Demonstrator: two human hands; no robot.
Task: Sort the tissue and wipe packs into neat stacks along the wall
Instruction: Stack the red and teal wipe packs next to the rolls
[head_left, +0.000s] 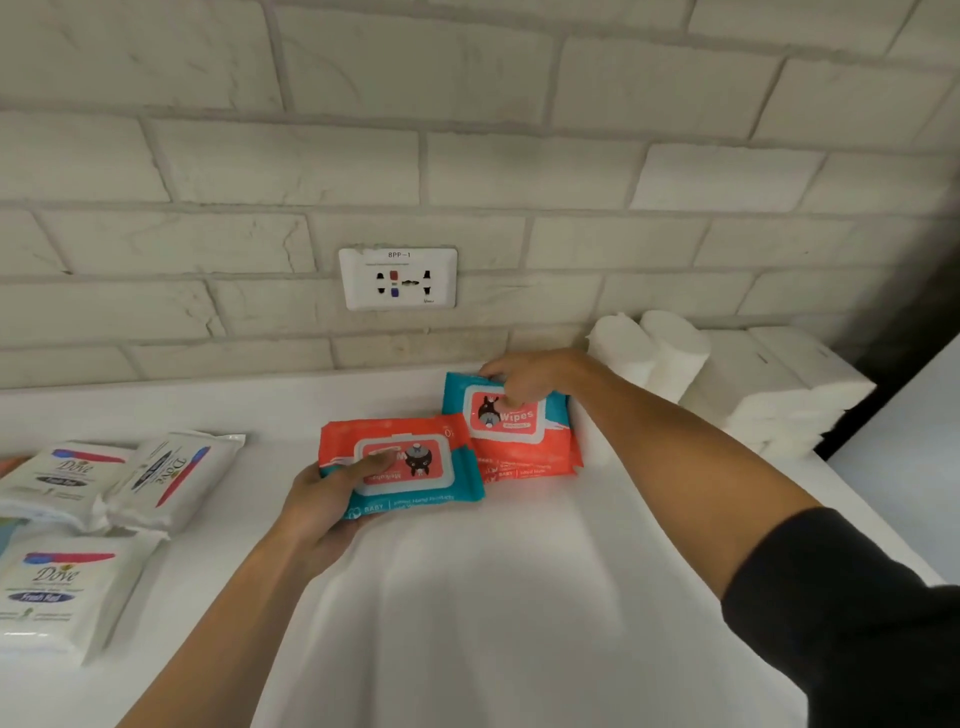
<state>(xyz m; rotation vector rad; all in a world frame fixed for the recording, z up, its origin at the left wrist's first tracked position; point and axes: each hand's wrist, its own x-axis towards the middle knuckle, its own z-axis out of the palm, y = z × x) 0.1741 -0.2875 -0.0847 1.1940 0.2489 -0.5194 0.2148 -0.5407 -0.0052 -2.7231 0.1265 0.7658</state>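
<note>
Counter: white top (519, 597) that meets a pale brick wall (467, 171) with a socket plate (398, 279).
Left fingers: the thumb lies along the lid and the rest curl underneath. The left hand (322, 499) grips the loose wipes pack (410, 462), right against the stack's left side, probably ready to go on top.
Right fingers: curled over the top pack's far edge. The right hand (530, 376) holds the wipes stack (519, 431) near the wall, seemingly to steady and square it.
Wipes count: one in hand; the stack shows about three layers, exact number unclear.
Dove packs (171, 478): three, lying loose at the left, apparently not yet sorted.
White tissue bundles (769, 395): piled at the right against the wall, count unclear.
</note>
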